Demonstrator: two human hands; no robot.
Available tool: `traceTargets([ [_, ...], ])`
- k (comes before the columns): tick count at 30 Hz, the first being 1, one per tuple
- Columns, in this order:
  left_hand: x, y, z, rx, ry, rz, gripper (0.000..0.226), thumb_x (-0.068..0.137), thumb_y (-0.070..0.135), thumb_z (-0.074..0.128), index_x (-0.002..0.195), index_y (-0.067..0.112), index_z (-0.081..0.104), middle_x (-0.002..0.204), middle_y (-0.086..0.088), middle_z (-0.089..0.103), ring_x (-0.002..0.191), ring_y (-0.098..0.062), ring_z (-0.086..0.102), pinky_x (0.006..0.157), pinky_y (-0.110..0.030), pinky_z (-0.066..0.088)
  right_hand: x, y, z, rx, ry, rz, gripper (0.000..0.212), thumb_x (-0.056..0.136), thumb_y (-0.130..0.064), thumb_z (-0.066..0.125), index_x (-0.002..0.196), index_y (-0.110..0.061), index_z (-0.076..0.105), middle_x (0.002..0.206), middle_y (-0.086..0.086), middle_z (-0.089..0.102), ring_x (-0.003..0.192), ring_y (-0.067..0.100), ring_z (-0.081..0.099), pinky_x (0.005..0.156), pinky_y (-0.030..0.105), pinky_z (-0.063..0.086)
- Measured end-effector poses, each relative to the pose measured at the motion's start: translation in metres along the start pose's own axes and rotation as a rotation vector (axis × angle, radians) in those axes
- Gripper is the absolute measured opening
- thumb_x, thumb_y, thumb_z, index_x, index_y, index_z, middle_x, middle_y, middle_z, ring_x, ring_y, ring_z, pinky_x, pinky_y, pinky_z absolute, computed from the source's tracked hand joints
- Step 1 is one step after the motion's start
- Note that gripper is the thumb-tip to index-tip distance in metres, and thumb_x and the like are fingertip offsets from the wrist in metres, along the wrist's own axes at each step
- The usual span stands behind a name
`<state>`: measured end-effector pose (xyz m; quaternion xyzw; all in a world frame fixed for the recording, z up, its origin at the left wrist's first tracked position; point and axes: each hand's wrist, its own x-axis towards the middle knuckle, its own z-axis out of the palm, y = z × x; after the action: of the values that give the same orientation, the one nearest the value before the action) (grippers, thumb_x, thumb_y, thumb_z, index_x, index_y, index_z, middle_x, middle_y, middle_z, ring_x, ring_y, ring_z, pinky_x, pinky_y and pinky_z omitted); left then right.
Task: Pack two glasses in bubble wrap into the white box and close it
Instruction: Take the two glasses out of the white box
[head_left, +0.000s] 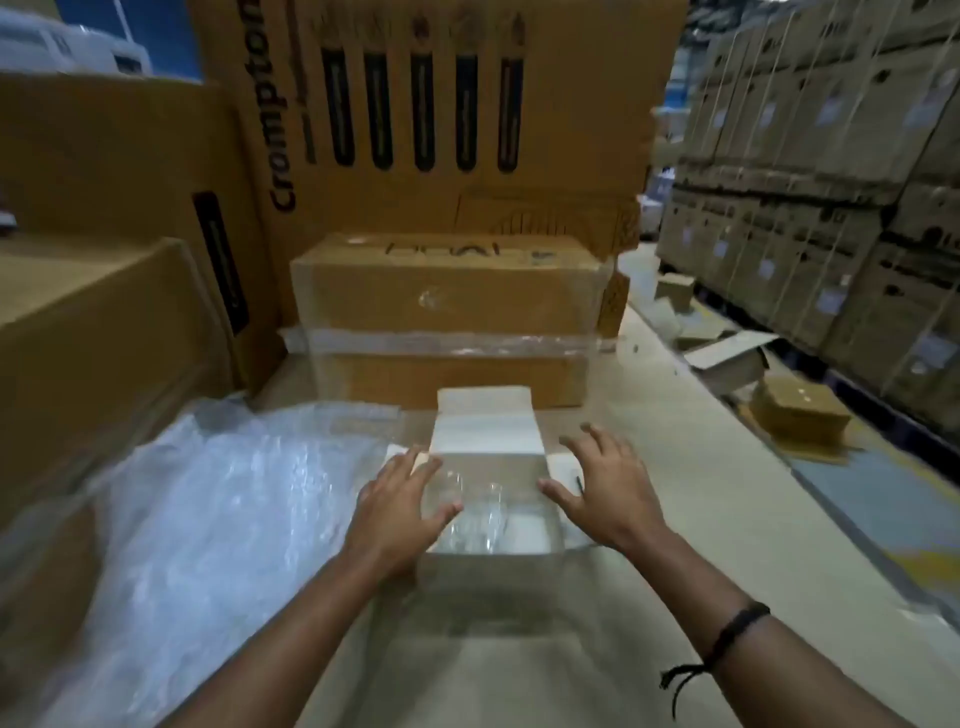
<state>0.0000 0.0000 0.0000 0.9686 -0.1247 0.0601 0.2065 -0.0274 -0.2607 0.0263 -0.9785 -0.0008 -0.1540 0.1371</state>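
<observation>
So we've got the white box (488, 571) sitting open in the middle of the beige work surface (519, 680), its lid flap (485, 431) standing up at the far side and the small side flaps folded out. Inside we can make out clear glassware (475, 514), what looks like two glasses standing side by side toward the left of the box. It's too blurry for us to tell if there's any wrap round them. Our left hand (400, 509) lies over the left edge of the box, fingers straight and spread, thumb reaching out over the opening, gripping nothing. Our right hand (605, 493) is over the right side flap, fingers fanned apart too, also holding nothing; there's a black cord band (737, 631) on that wrist. A big loose sheet of bubble wrap (218, 499) is spread out just left of the box. Right behind it sits a brown carton wrapped in clear tape (447, 296), closed, and behind that a tall Crompton carton (441, 104). Off to the right are stacked cartons (831, 182), all closed up.
</observation>
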Motion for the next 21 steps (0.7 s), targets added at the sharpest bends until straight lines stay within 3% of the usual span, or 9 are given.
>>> traceTargets([
  [4,-0.011,-0.010,0.029,0.057,-0.104,-0.043,0.066,0.092,0.064,0.039,0.148,0.031,0.031,0.161,-0.002,0.013,0.149,-0.017,0.003,0.119,-0.045,0.008,-0.018,0.014,0.037,0.085,-0.269,0.154,0.079,0.082,-0.070,0.053,0.148,-0.031,0.035,0.160,0.004,0.020,0.144,0.027,0.022,0.112,0.043,0.030],
  [8,-0.013,-0.012,0.037,0.013,-0.100,-0.039,0.059,0.096,0.058,0.037,0.146,0.027,0.037,0.162,-0.003,0.010,0.149,-0.016,0.002,0.119,-0.042,0.008,-0.022,0.014,0.054,0.273,-0.284,0.221,0.078,0.084,-0.056,0.061,0.150,-0.030,0.030,0.161,0.000,0.014,0.144,0.025,0.024,0.110,0.040,0.032],
  [12,-0.022,-0.014,0.039,-0.012,-0.083,-0.026,0.056,0.094,0.057,0.040,0.142,0.027,0.045,0.161,-0.003,0.014,0.148,-0.016,0.006,0.118,-0.040,0.011,-0.030,0.020,0.060,0.277,-0.294,0.221,0.077,0.085,-0.054,0.061,0.151,-0.032,0.027,0.162,-0.002,0.013,0.143,0.024,0.027,0.110,0.039,0.034],
  [15,-0.016,-0.010,0.032,0.051,-0.048,-0.037,0.055,0.091,0.055,0.050,0.139,0.029,0.047,0.156,-0.003,0.028,0.145,-0.018,0.018,0.114,-0.039,0.020,-0.025,0.020,0.053,0.157,-0.304,0.193,0.080,0.080,-0.062,0.062,0.148,-0.032,0.032,0.159,0.003,0.021,0.141,0.027,0.028,0.111,0.040,0.031],
  [17,-0.007,-0.004,0.023,0.163,-0.001,-0.053,0.057,0.087,0.059,0.052,0.137,0.030,0.049,0.142,-0.001,0.042,0.133,-0.020,0.031,0.106,-0.039,0.026,-0.016,0.015,0.045,-0.021,-0.242,0.125,0.081,0.076,-0.070,0.060,0.144,-0.032,0.039,0.153,0.007,0.032,0.139,0.027,0.028,0.109,0.041,0.030],
  [21,0.016,0.009,0.012,0.422,-0.015,-0.057,0.063,0.082,0.070,0.049,0.132,0.031,0.052,0.126,-0.005,0.051,0.116,-0.026,0.040,0.094,-0.041,0.030,0.007,-0.013,0.031,-0.252,-0.140,-0.018,0.080,0.075,-0.078,0.053,0.140,-0.033,0.043,0.138,0.005,0.047,0.128,0.026,0.037,0.101,0.039,0.034],
])
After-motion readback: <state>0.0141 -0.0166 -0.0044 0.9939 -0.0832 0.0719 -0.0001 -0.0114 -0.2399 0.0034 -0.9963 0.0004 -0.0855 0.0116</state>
